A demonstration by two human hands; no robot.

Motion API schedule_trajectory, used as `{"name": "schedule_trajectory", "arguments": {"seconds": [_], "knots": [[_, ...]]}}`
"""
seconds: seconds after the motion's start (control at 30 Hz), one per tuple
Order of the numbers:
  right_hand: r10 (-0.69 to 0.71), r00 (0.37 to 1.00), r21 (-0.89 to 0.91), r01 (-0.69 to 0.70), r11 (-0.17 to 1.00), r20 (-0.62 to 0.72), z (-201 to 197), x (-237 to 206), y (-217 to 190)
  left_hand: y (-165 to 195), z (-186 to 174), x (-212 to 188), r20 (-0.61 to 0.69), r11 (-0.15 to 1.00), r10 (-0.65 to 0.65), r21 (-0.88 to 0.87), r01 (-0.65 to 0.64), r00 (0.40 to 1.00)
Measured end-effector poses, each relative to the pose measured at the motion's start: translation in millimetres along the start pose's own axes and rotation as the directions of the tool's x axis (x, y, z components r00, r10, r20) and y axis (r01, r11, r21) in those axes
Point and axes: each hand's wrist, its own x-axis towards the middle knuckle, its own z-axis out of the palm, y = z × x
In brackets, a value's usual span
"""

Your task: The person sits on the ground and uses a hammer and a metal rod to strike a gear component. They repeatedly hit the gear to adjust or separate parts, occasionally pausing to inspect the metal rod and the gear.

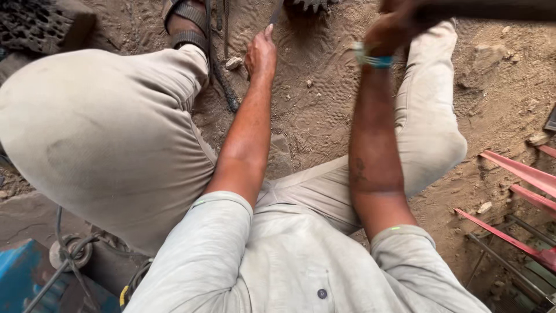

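I sit low over a dirt floor, knees apart in beige trousers. My left hand (260,53) reaches forward and holds a thin dark metal piece (276,11) that runs up toward a toothed metal part (310,4) at the top edge. My right hand (389,29), with a blue-green band at the wrist, is raised and blurred, gripping a dark handle (492,8) that runs off to the upper right; its head is out of view.
A dark perforated block (35,23) lies at the top left. Red metal bars (521,174) lie at the right. A blue object (23,278) with cables sits at the bottom left. My sandalled foot (185,23) rests near small stones (233,62).
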Motion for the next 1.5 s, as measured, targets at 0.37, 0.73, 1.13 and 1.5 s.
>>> {"name": "schedule_trajectory", "arguments": {"seconds": [0.37, 0.73, 1.13, 1.5], "knots": [[0.94, 0.312, -0.357, -0.87, 0.34, 0.136, 8.7, -112.1, -14.8, 2.5, -10.7, -11.6, 0.028, 0.995, 0.008, 0.104, -0.011, 1.0], [0.994, -0.066, -0.037, -0.997, -0.063, 0.09, -8.7, -169.5, -32.8, -6.3, -4.1, -14.6, 0.118, 0.997, 0.068, 0.014, -0.07, 0.991], [0.997, -0.023, -0.199, -0.98, -0.007, 0.078, -0.2, -173.1, -30.4, -2.7, -7.7, -17.5, 0.124, 0.995, 0.063, 0.072, -0.073, 0.99], [0.995, -0.009, -0.197, -0.98, 0.012, 0.104, 2.7, -176.3, -23.9, -11.7, 0.1, -7.5, 0.198, 0.99, 0.111, -0.105, -0.091, 0.974]]}}
